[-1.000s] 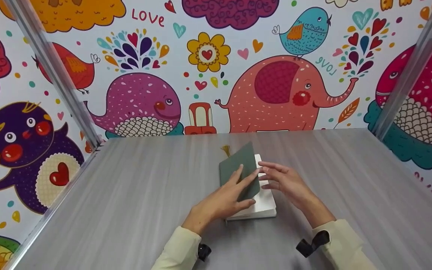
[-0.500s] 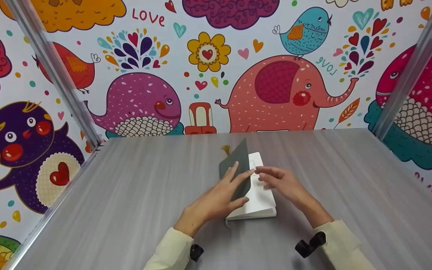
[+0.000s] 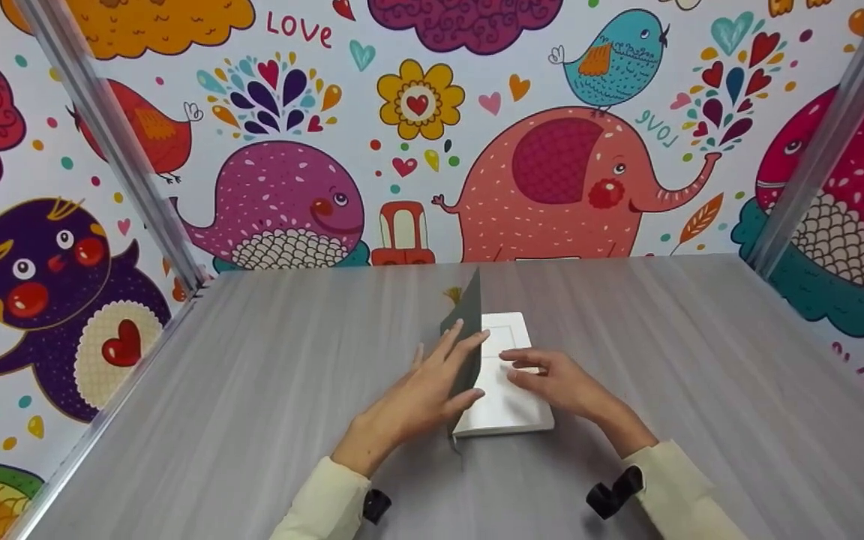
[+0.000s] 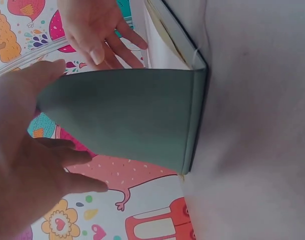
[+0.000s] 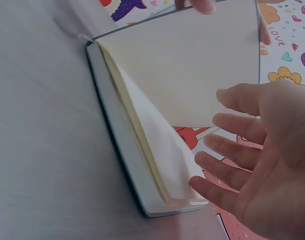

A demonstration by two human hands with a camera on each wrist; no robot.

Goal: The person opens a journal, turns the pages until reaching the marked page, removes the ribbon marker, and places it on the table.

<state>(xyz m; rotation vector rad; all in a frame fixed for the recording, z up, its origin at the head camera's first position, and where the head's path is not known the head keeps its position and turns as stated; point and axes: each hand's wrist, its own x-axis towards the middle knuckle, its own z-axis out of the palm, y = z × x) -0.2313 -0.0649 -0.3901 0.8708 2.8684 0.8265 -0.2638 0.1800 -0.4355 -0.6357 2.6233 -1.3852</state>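
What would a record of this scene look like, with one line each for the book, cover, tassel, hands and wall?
Book: open on the grey table
Cover: green, standing nearly upright
Tassel: yellow, at the book's far end
Left hand: touches the cover
Right hand: over the book, gripping nothing; contact unclear
Wall: printed with cartoon animals

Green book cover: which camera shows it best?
The left wrist view: the green cover spreads broadly there, its outer face mostly unblocked. The head view shows it steeply angled, partly behind the left hand; the right wrist view shows mainly its pale inner side.
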